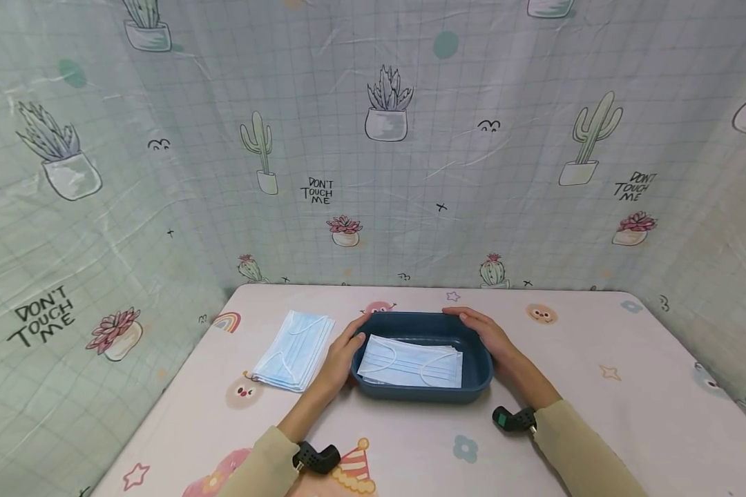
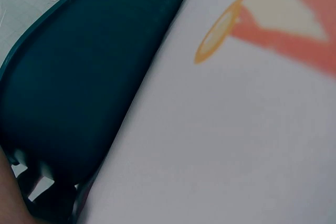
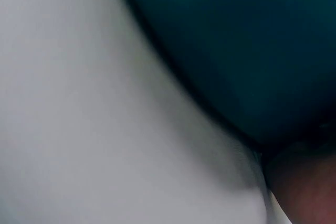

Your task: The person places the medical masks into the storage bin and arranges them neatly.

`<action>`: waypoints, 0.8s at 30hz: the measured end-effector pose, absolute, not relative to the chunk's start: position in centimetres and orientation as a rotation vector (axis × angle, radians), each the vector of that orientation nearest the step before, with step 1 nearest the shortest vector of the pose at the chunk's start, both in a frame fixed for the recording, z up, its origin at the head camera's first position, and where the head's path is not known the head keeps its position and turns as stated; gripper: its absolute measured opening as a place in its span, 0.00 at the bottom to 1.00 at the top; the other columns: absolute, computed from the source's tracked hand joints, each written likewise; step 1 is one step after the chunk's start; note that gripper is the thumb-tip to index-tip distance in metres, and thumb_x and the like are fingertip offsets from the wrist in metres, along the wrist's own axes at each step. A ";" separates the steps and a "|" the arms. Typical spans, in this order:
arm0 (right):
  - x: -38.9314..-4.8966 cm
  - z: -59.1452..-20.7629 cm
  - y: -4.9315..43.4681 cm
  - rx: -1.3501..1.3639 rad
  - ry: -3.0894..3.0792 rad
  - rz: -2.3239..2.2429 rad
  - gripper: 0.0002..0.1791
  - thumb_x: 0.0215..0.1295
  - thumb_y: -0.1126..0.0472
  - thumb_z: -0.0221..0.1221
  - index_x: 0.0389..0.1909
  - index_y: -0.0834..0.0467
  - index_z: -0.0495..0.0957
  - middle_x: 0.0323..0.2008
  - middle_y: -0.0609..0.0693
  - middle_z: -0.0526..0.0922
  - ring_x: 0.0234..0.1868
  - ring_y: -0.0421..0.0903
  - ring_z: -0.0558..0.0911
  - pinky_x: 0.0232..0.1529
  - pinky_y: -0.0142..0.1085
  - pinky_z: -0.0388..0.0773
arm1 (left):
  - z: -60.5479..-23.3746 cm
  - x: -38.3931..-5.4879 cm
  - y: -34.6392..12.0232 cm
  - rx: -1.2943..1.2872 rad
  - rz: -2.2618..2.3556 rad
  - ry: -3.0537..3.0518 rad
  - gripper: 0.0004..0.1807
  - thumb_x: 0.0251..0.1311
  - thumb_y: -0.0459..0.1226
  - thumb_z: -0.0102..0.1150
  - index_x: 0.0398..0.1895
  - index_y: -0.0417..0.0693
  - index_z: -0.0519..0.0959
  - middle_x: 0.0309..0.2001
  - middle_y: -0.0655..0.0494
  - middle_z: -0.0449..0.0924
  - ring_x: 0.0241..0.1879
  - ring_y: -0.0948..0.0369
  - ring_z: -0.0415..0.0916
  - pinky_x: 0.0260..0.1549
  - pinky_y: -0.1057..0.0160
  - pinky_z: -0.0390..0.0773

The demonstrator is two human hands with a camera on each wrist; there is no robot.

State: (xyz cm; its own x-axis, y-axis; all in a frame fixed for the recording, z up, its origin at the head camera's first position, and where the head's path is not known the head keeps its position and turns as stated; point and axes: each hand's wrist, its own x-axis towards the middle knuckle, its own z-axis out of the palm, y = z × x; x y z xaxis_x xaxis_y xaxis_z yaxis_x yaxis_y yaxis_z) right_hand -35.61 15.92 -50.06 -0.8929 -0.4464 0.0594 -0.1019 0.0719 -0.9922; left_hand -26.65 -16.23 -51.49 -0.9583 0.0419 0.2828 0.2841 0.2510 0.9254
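Observation:
A dark blue rectangular plastic basin (image 1: 410, 394) with rounded corners rests on the table, held between both hands. Inside, toward its left, lies a stack of light blue face masks (image 1: 404, 364) with white ear loops. My left hand (image 1: 337, 360) grips the left end, thumb at the rim. Around the far right corner, my right hand (image 1: 492, 338) holds the other end, fingers along the back rim. Just left of the left hand is a second stack of face masks (image 1: 293, 351) on the table. Both wrist views mostly show the basin's outer wall (image 2: 84, 77).
A pale pink printed cloth (image 1: 572, 414) covers the table. Behind and at the sides hangs a grid-patterned curtain (image 1: 410, 179) with cactus drawings. A small black device (image 1: 317, 457) is strapped at the left wrist, another black device (image 1: 513, 419) at the right.

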 end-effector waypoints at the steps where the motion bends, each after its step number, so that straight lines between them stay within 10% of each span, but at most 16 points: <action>1: -35.6 -50.1 15.9 -0.555 2.090 -1.899 0.26 0.84 0.51 0.41 0.74 0.56 0.70 0.79 0.55 0.64 0.83 0.56 0.54 0.82 0.60 0.43 | -51.5 -26.6 -16.3 -0.310 -1.782 -2.316 0.26 0.80 0.43 0.42 0.78 0.58 0.66 0.79 0.57 0.63 0.82 0.51 0.52 0.81 0.41 0.48; 24: -35.5 -49.8 15.9 -0.621 2.180 -1.836 0.25 0.84 0.53 0.42 0.73 0.59 0.70 0.78 0.59 0.65 0.84 0.59 0.52 0.81 0.64 0.38 | -51.6 -26.9 -16.4 -0.310 -1.790 -2.315 0.26 0.80 0.42 0.43 0.78 0.57 0.66 0.79 0.57 0.63 0.82 0.51 0.51 0.81 0.40 0.47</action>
